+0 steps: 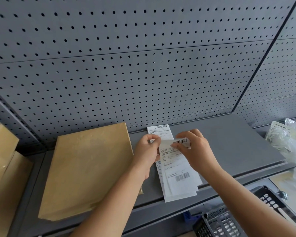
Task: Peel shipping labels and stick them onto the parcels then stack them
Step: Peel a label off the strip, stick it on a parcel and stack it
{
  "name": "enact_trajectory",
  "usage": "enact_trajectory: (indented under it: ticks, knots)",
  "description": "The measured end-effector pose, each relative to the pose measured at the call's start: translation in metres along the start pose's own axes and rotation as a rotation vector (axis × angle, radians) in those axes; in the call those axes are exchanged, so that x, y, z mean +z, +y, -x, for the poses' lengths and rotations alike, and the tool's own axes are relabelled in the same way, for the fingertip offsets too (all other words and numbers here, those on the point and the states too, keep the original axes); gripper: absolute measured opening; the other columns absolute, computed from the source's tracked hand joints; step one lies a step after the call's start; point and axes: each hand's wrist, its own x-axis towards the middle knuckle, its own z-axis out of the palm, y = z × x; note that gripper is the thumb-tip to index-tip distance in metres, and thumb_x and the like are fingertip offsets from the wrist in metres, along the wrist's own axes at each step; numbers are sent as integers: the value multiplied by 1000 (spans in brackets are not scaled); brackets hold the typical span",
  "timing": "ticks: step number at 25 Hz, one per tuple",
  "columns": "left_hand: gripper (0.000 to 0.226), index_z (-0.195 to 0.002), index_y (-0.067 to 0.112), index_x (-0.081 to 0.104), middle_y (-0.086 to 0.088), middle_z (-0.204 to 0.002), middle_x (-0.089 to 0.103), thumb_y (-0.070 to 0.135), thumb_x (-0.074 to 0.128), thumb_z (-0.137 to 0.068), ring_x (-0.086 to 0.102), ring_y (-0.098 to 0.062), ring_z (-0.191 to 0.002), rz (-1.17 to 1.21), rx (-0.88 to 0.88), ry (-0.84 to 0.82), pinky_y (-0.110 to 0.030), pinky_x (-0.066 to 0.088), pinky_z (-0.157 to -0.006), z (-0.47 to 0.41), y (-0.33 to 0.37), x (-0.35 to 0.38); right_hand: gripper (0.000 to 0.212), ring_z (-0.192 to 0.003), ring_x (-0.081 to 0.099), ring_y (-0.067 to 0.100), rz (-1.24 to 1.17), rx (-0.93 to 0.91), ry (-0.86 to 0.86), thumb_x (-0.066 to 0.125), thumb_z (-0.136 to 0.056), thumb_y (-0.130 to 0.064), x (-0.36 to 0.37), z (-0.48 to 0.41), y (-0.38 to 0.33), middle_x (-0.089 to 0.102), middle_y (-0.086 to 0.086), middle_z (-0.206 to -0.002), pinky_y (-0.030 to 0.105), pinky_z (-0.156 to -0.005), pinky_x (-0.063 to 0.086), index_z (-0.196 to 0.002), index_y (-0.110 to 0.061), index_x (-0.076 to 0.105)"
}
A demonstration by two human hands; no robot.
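While peeling: the shipping label (175, 152) lifts off its backing, above the label sheets (179, 183) on the grey shelf (229, 142).
Right hand (196, 147): fingers pinched on the label's curled top edge, drawing it away.
Left hand (148, 149): pinched on the backing, likely anchoring it.
Parcel (87, 170): flat, just left, within reach for sticking.
Boxes (2, 161): far left.

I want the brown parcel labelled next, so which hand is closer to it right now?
Left. The left hand pinches the label sheet just beside the brown parcel's right edge; the right hand peels a label farther right, beyond the sheet.
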Motion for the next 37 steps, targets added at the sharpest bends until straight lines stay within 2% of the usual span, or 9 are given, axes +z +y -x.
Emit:
enact_trajectory:
  ticks: [5, 7, 9, 12, 17, 21, 26, 33, 37]
  knots:
    - [26, -103, 24, 60, -3, -106, 74, 47, 65, -92, 71, -24, -100, -180, 145, 50, -49, 56, -94, 0, -5, -2, 14, -83, 62, 10, 63, -84, 97, 73, -89, -29, -7, -4, -1, 63, -11, -101, 36, -77, 56, -101, -22, 79]
    - [28, -101, 18, 63, -1, -104, 71, 45, 64, -95, 67, -17, -97, -228, 202, 99, -35, 54, -89, 0, -4, -2, 13, -86, 61, 8, 26, -97, 110, 73, -90, -28, -10, -6, -1, 63, -10, -100, 34, -79, 56, -100, -23, 79]
    - [33, -96, 9, 67, 0, -90, 69, 42, 64, -97, 60, -12, -81, -189, 231, 110, -27, 46, -77, 0, -2, -2, 12, -87, 61, 7, -2, -117, 113, 73, -90, -28, -12, -8, -2, 64, -9, -100, 32, -81, 55, -99, -23, 78]
    - [28, -84, 9, 72, 6, -73, 66, 33, 65, -97, 55, -10, -72, -34, 131, 46, -27, 45, -76, -1, 2, -4, 12, -91, 62, 13, 0, -131, 102, 72, -90, -27, -13, -10, -2, 64, -8, -101, 31, -80, 52, -100, -24, 78]
    - [11, -87, 14, 77, -5, -84, 75, 21, 70, -92, 62, -15, -72, 152, -56, -2, -28, 51, -73, -7, 4, -9, 17, -113, 50, 22, 384, -355, 204, 73, -88, -34, -8, -5, -2, 66, -13, -109, 41, -93, 37, -104, -33, 76]
    - [14, -81, 8, 75, -1, -65, 70, 13, 68, -93, 61, -15, -65, 238, -122, -28, -28, 52, -69, -1, 8, -6, 19, -100, 53, 21, 309, -550, 139, 75, -87, -26, 6, -1, -14, 64, -8, -100, 38, -85, 43, -106, -29, 76]
    - [16, -78, 7, 71, -4, -69, 64, 12, 65, -92, 57, -16, -66, 244, -147, -32, -27, 48, -66, -1, 9, -9, 16, -90, 57, 20, 181, -507, 41, 76, -88, -22, 10, -3, -21, 63, -6, -96, 39, -80, 52, -104, -22, 75]
    - [16, -80, 5, 74, 3, -59, 63, 12, 65, -90, 51, -10, -56, 201, -157, -4, -24, 43, -61, -5, 9, -7, 14, -90, 56, 17, 175, -453, 6, 79, -85, -19, 10, -4, -27, 58, -13, -94, 40, -79, 52, -97, -21, 72]
    - [17, -71, 8, 71, 3, -58, 62, 14, 68, -87, 50, -10, -54, 161, -156, 22, -25, 43, -60, -7, 7, -4, 13, -90, 55, 20, 194, -453, 5, 79, -84, -18, 11, -4, -26, 58, -9, -94, 42, -78, 52, -93, -20, 69]
